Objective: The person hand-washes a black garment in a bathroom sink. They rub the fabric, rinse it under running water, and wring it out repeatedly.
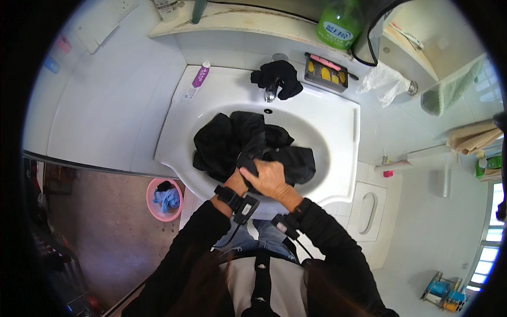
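Observation:
A black cloth garment (216, 138) lies bunched in the basin of a white ceramic sink (313, 115). Near the basin's front edge, my left hand (236, 183) grips part of the dark fabric, its fingers largely hidden under the cloth. Against it, my right hand (269, 178) closes over the same bunched fabric, thumb on top. Behind the basin, a smaller black cloth (279, 73) is draped over the metal faucet (270, 94).
A purple and white tube (200, 77) rests on the sink's back left corner. A soap tray (326, 77) sits at the back right, below a shelf (237, 21) with a green bottle (338, 27). A pink basin (180, 202) holding cloths stands on the floor at left.

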The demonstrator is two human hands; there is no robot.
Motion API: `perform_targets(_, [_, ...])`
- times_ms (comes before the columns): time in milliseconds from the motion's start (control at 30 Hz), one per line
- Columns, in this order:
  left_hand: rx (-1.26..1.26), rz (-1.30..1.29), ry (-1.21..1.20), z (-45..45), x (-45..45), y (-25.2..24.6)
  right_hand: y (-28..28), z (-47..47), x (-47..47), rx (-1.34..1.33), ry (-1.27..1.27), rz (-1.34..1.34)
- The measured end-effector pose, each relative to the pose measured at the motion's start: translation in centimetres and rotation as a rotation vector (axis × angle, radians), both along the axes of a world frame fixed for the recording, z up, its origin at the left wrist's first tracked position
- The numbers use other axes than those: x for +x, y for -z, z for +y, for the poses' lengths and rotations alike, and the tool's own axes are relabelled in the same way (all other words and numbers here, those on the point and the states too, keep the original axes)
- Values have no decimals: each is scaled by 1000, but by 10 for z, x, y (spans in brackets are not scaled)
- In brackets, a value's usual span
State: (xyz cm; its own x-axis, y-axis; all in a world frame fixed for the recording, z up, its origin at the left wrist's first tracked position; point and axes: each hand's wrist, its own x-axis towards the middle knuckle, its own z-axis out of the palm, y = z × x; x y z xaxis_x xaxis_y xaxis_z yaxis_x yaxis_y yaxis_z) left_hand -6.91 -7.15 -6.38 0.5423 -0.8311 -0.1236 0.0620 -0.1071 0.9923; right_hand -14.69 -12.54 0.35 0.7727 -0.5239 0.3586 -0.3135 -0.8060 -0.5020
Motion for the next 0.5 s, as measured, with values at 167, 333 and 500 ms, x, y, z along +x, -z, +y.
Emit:
perform_targets(167, [221, 796, 10, 19, 0, -26, 18, -35, -40, 162, 308, 260])
perform_targets(333, [-141, 896, 157, 52, 12, -54, 3, -68, -111, 1087, -295, 444])
perform_targets(500, [36, 687, 351, 80, 8, -76, 6, -70, -71, 1446, -41, 433])
